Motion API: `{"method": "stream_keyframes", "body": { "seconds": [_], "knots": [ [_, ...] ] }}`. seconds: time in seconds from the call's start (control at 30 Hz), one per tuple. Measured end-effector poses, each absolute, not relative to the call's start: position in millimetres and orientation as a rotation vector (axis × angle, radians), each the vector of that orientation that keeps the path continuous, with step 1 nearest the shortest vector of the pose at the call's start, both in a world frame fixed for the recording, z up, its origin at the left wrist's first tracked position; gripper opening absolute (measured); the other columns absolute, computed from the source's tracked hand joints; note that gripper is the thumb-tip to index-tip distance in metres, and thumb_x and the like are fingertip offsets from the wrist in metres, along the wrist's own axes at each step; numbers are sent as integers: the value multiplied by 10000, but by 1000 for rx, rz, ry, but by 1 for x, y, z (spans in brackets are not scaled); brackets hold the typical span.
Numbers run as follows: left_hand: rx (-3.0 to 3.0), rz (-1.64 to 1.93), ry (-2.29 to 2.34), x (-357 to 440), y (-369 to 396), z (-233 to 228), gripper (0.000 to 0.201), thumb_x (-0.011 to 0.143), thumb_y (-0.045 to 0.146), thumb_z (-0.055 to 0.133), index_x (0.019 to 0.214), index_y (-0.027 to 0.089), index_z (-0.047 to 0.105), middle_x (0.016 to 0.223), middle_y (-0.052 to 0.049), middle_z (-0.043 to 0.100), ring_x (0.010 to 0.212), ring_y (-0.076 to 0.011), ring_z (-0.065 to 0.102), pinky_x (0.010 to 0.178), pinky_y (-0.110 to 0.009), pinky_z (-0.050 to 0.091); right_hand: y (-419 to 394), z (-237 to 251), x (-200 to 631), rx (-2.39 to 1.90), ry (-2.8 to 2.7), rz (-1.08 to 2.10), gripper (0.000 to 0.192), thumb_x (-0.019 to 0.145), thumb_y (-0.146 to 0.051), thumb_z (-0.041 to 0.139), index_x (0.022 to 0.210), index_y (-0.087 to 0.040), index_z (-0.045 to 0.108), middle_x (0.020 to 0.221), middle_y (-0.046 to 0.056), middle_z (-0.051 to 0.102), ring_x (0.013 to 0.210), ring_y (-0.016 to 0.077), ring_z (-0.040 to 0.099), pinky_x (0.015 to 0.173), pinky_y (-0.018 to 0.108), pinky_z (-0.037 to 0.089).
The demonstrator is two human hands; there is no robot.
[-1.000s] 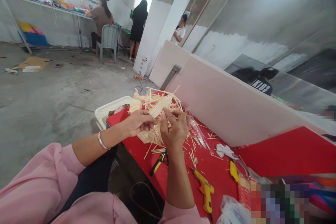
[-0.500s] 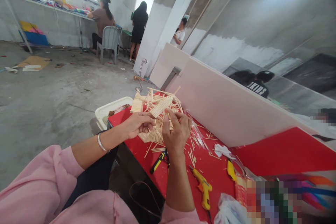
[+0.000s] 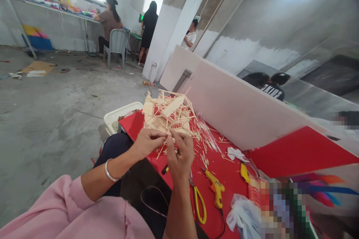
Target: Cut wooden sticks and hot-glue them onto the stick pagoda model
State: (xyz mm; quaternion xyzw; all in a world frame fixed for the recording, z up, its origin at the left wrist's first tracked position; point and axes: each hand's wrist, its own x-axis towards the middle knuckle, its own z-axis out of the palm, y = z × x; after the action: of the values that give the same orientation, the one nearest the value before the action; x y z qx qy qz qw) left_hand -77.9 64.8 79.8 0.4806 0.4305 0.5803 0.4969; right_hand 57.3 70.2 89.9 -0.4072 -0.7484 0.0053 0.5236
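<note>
A model of thin pale wooden sticks (image 3: 175, 106), with open framework and flat slatted panels, stands on the red tabletop (image 3: 227, 185). In front of it, my left hand (image 3: 148, 142) is pinched, thumb against forefinger. My right hand (image 3: 181, 150) pinches right beside it, so the fingertips of both nearly meet. Whatever sits between them is too small to make out against the sticks behind. A black-and-yellow tool (image 3: 165, 170) lies partly behind my right hand. Near my right forearm are yellow-handled pliers (image 3: 200, 205) and a yellow glue gun (image 3: 215, 188).
Loose stick pieces (image 3: 205, 158) are scattered on the right, beside clear plastic wrapping (image 3: 207, 134). A white board (image 3: 221, 101) borders the table's far side. Crumpled plastic bag (image 3: 244, 216) lies near front right; a white bin (image 3: 110, 117) stands left. Several people are in the background.
Both hands have come down toward me and closer together, away from the slatted panel, which now shows fully. The yellow-handled pliers have come into sight beside my right forearm.
</note>
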Motion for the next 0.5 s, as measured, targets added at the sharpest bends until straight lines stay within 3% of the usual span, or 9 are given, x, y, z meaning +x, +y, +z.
{"method": "stream_keyframes", "body": {
  "seconds": [0.1,0.23,0.5],
  "knots": [
    [1380,1459,1064,-70,56,77,234,760,275,632,564,153,669,529,6,570,514,-95,490,518,-210,387,58,84,56,-1034,-1722,362,212,870,-324,606,988,-200,732,860,51,608,751,140,590,656,279,501],
    [1492,1534,1184,-65,48,74,211,787,260,638,597,181,685,592,-14,617,587,-125,540,593,-227,417,54,79,62,-1085,-1544,695,235,822,-396,657,832,-171,724,766,36,663,722,150,606,670,287,512],
    [1484,1529,1200,-59,46,70,193,795,378,688,728,211,758,667,-44,691,643,-164,593,630,-250,434,52,77,73,-1049,-1480,761,269,814,-419,650,734,-171,717,632,0,610,550,109,512,519,245,443]
  ]
}}
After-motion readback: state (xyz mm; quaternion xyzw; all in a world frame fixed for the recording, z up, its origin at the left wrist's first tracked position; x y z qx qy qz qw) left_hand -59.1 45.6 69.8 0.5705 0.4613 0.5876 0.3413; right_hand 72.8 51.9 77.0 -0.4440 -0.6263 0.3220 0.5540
